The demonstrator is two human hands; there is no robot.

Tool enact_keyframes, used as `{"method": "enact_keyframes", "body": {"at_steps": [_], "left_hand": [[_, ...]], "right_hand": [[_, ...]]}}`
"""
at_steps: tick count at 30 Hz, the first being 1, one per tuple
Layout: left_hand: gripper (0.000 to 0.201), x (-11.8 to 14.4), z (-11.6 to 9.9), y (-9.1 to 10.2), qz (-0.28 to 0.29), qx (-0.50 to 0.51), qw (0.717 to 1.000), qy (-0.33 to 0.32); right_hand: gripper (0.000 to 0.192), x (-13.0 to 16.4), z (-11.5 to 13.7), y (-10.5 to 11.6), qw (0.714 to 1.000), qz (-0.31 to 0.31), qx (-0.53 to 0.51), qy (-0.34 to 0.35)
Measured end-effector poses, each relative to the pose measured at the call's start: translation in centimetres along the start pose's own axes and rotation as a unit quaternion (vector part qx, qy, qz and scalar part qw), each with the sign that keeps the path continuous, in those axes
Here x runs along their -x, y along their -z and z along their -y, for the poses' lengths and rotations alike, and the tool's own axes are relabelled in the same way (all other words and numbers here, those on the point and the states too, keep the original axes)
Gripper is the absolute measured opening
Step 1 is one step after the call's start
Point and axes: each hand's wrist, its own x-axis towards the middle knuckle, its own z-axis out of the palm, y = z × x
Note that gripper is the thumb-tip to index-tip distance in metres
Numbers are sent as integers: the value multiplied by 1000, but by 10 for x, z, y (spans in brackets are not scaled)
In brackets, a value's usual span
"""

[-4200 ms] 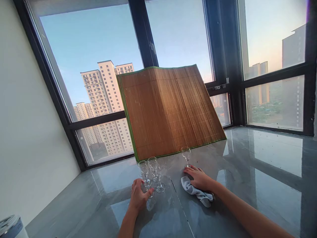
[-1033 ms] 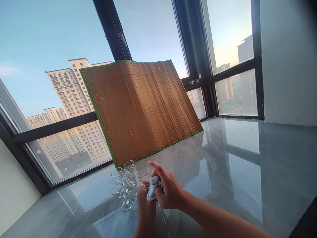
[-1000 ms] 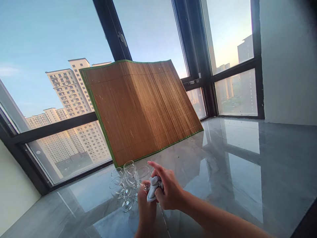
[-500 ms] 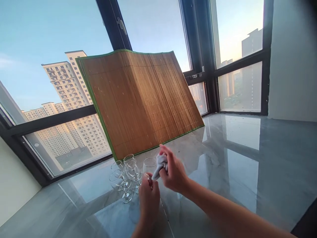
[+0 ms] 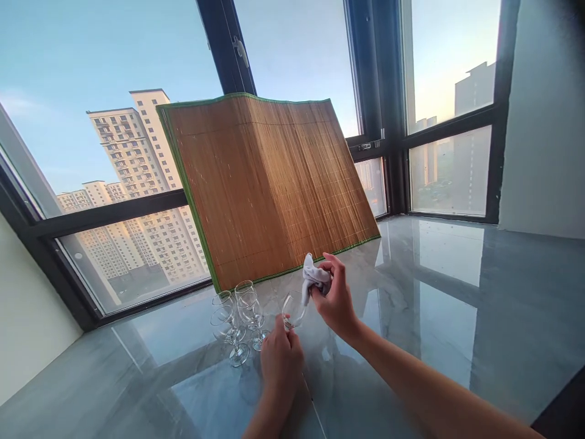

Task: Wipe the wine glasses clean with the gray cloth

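One glass [image 5: 292,310], pinched low by the fingers of the left hand [image 5: 282,352], tilted toward the right hand [image 5: 337,302], whose fingers pinched a cloth [image 5: 314,277]; four more glasses [image 5: 249,310] stood left of both hands' fingers.

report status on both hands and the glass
Left hand gripping a glass, bowl tilted. Right hand holding a cloth. Other glasses standing close, left.

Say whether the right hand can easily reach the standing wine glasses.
Probably not: the left hand and its wine glass separate the right hand, holding a cloth, from the standing wine glasses.
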Motion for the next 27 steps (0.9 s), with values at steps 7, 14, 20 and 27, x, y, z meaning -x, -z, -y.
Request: {"method": "enact_keyframes", "body": {"at_steps": [7,14,20,27], "left_hand": [[34,3,-6,4,13,-26,1000,-8],[38,3,-3,2,-2,-46,999,-5],[36,1,0,3,3,-103,994,-38],[36,1,-2,4,8,-145,986,-77]], "right_hand": [[82,-4,-6,5,987,50,95,119],[82,-7,-5,15,962,222,115,107],[81,-2,10,16,957,286,-32,33],[77,-1,3,6,991,130,-36,14]]}}
